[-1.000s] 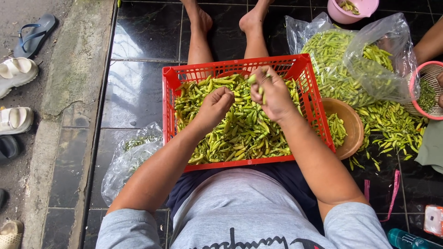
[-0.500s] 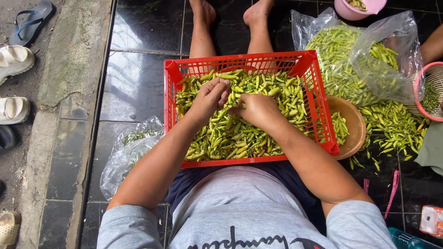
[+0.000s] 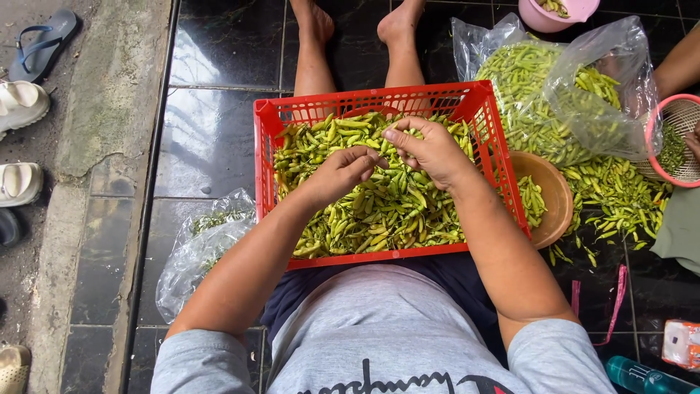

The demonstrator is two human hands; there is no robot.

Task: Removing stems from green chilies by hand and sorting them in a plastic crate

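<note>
Right now my left hand (image 3: 337, 174) and my right hand (image 3: 430, 149) meet above the red slatted plastic crate (image 3: 485, 117) resting across my lap, fingertips drawn together over one small green chili (image 3: 384, 155). Both hands look pinched shut on it, though the chili is nearly hidden between the fingers, so I cannot tell exactly how each holds it. Beneath them the crate is heaped with green chilies (image 3: 379, 211), nearly to its rim, so most of the sorting seems to lie ahead. Just beside the crate's right wall sits a round brown bowl (image 3: 552, 191) with only a small cluster of chilies along its near edge: little has gone in so far, by my judgement. Beyond it a clear plastic bag (image 3: 583, 95) lies open on the dark tiles, more chilies spilling out, another large batch untouched. At my left side a second crumpled clear bag (image 3: 197, 252) holds some green scraps.
</note>
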